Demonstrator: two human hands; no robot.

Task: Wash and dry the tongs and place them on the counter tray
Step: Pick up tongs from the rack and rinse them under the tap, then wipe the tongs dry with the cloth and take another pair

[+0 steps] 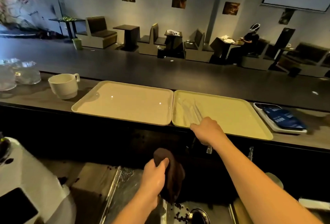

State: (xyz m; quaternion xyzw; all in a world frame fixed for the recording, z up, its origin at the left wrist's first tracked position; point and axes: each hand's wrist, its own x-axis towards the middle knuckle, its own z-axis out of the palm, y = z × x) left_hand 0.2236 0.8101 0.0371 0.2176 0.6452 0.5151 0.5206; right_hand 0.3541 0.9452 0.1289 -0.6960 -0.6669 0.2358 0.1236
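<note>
Just past my right hand (207, 129), the tongs (192, 112) lie on the near left part of the right tray (241, 116), their clear arms fanning away from my fingers and blurred. My right hand reaches over the tray's front edge with its back up; my fingers seem to curl around the near end of the tongs, though the blur keeps me from being sure of the grip. Left of that hand, touching the tray's edge, sits a second tray (125, 102), and farther left a white cup (64, 85) stands on the counter (32, 97). Right of my right hand, beyond the tray, a phone (284, 119) rests on a small white tray. Below and nearer to me, my left hand (155, 175) grips a dark brown cloth (171, 173), thumb wrapped over it, above the sink (128, 193). Coffee beans (180, 213) lie scattered beside the drain.
</note>
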